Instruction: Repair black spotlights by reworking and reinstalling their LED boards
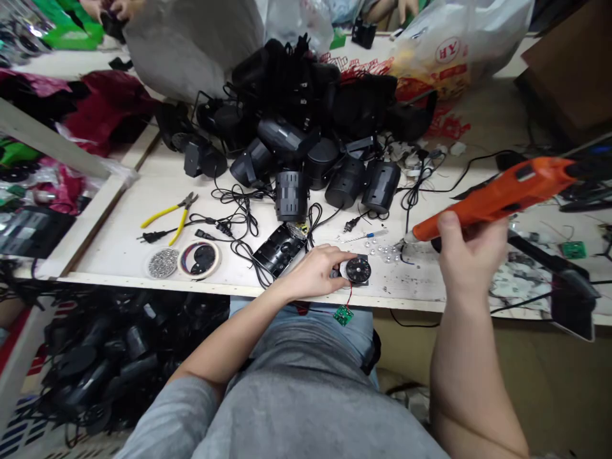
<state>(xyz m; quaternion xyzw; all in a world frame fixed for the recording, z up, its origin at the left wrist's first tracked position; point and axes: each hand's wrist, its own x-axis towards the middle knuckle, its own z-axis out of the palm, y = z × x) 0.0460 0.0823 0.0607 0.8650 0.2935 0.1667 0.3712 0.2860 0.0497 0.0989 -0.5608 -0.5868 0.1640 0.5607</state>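
My left hand [320, 271] grips a small black round part [358, 270] by its left side, at the bench's front edge. From that part a red wire runs down to a green circuit board [343, 315] hanging over the edge. My right hand [471, 255] is wrapped round an orange electric screwdriver [497, 199], its tip pointing left and down, above several small clear lenses [386, 250]. Left of my left hand lies an open black housing [280, 248]. A thin screwdriver with a blue end [370, 235] rests just behind the round part.
Black lamp housings [291, 194] with cables are heaped across the back. Yellow-handled pliers [178, 213], a dish of screws [162, 262] and a tape roll [199, 260] lie left. White parts [519, 284] and a black stand-like object [571, 299] are at right. Other people's hands show behind.
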